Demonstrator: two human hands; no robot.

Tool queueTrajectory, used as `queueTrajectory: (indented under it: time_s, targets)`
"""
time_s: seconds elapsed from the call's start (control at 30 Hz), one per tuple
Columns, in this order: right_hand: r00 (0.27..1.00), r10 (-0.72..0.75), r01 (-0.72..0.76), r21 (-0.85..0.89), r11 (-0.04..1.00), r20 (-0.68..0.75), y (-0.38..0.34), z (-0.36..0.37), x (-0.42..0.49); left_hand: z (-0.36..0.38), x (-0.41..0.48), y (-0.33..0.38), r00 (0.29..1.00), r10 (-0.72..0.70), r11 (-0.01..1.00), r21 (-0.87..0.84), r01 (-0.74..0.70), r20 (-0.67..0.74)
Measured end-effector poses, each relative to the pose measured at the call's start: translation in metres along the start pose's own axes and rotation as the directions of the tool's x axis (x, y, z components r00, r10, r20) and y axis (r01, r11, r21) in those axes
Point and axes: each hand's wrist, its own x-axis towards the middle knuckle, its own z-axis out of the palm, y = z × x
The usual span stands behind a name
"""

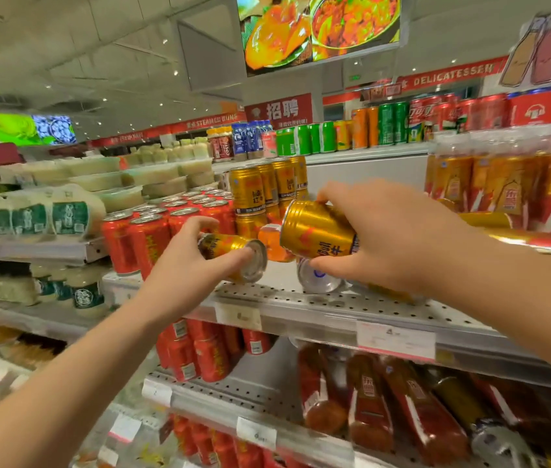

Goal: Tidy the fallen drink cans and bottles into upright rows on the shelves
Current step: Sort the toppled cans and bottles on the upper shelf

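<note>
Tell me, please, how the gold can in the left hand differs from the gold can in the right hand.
The left-hand can lies almost flat, its silver end facing the camera; the right-hand can is tilted, showing its gold ribbed end. The left-hand can is held low, near the shelf; the right-hand can is higher. Both are gold, gripped by the left hand and right hand respectively.
</note>
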Motion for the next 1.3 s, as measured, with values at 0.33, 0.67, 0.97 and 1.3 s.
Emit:
queueTrajectory:
  time_s: [0.33, 0.67, 0.97, 1.3]
  targets:
    - [0.992, 0.123, -0.121, -0.055, 0.991, 0.027, -0.041, 0.041, 0.036, 0.032, 0.044, -0.050, 0.989, 0.077, 0.997, 0.003, -0.078, 0.125]
    - [0.986, 0.162, -0.157, -0.143, 0.977, 0.030, -0.060, 0.062, 0.070, 0.028, 0.056, -0.072, 0.968, 0.151, 0.951, 0.238, -0.197, 0.199]
    - [0.993, 0.119, -0.119, -0.117, 0.986, -0.006, -0.085, 0.073, 0.072, 0.018, 0.057, -0.091, 0.935, 0.328, 0.927, 0.145, -0.345, 0.131]
    - [0.995, 0.027, -0.014, -0.136, 0.991, 0.099, -0.102, 0.109, 0.077, 0.001, 0.046, -0.106, 0.973, 0.203, 0.960, -0.174, -0.219, -0.108]
